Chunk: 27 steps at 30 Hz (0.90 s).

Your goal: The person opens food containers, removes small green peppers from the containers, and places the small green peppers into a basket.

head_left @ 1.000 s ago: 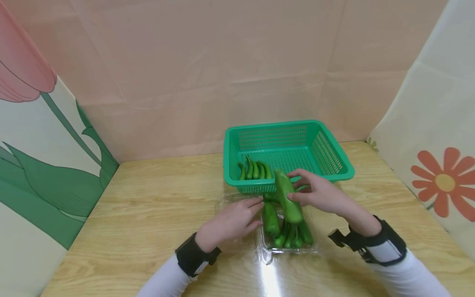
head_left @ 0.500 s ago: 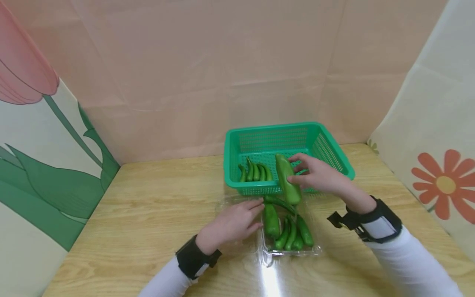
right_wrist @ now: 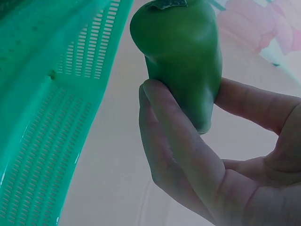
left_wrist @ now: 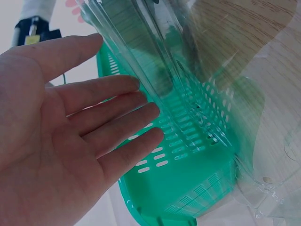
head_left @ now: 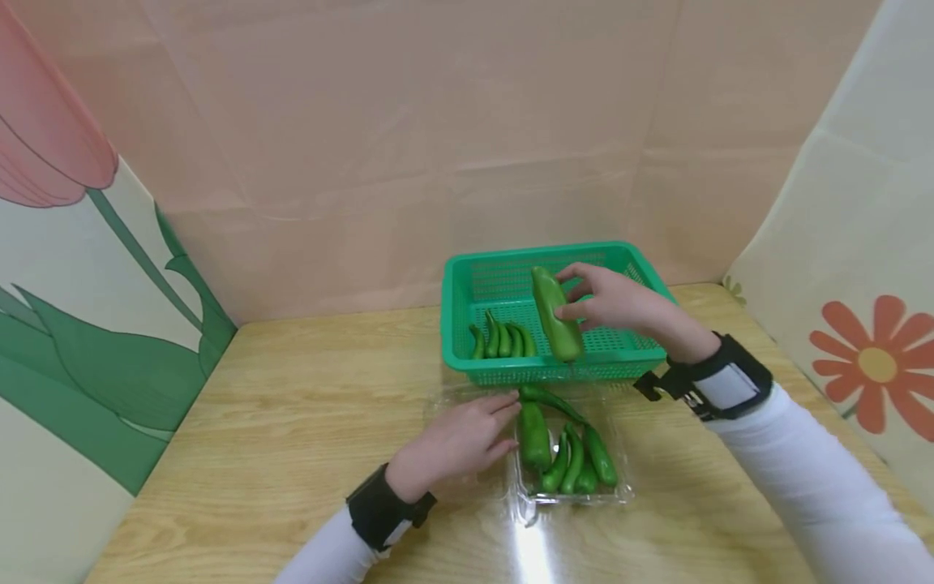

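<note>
My right hand (head_left: 616,302) pinches a large, light-green pepper (head_left: 556,320) between thumb and fingers, above the front part of the green basket (head_left: 627,358). In the right wrist view the same pepper (right_wrist: 183,52) shows its stem cap at the top, and the hand (right_wrist: 211,160) grips its narrow end. My left hand (head_left: 463,442) lies at the left side of a clear plastic box (head_left: 576,497), fingers extended. The left wrist view shows this hand (left_wrist: 80,127) with straight fingers by the clear plastic. In the box lie another thick pepper (head_left: 535,436) and several slimmer green peppers (head_left: 574,461).
Several small curved green peppers (head_left: 503,339) lie side by side in the basket's front left. The box's clear lid spreads leftward, partly under the left hand. A pink cloth (head_left: 350,162) hangs behind the wooden table (head_left: 306,422); printed cloths flank it.
My right hand has moved up and away from the box with the large pepper, to over the basket. The slim peppers in the box have shifted and spread. My left hand has stayed put.
</note>
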{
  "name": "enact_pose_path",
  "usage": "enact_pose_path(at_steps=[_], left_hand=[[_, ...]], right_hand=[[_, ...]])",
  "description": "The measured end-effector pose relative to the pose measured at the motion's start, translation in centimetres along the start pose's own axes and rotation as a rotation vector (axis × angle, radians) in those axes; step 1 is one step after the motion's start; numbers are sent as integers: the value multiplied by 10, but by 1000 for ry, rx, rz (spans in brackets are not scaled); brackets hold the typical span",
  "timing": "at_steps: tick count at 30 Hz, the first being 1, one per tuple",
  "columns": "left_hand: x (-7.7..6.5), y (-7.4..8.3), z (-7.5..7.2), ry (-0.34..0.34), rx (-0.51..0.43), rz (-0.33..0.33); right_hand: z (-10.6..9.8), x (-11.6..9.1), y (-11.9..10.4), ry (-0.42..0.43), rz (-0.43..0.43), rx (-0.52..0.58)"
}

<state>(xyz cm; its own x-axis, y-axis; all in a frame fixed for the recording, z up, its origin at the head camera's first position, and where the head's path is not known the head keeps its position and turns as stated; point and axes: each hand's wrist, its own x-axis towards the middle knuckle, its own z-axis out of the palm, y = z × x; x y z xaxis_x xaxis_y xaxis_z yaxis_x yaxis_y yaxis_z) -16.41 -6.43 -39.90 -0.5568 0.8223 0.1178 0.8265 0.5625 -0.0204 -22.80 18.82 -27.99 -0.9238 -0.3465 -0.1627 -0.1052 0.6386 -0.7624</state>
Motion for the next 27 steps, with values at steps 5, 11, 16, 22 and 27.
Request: enact_pose_path(at_steps=[5, 11, 16, 22, 27], left_hand=[[1, 0, 1, -5, -4, -6], [1, 1, 1, -13, -14, -14], [1, 0, 2, -1, -14, -8], [2, -1, 3, 2, -15, -4], [2, 0, 1, -3, -20, -10]], right_hand=[[-9, 15, -5, -11, 20, 4], [-17, 34, -9, -27, 59, 25], [-23, 54, -6, -44, 94, 97], [-30, 77, 3, -58, 140, 133], [-33, 93, 11, -70, 186, 172]])
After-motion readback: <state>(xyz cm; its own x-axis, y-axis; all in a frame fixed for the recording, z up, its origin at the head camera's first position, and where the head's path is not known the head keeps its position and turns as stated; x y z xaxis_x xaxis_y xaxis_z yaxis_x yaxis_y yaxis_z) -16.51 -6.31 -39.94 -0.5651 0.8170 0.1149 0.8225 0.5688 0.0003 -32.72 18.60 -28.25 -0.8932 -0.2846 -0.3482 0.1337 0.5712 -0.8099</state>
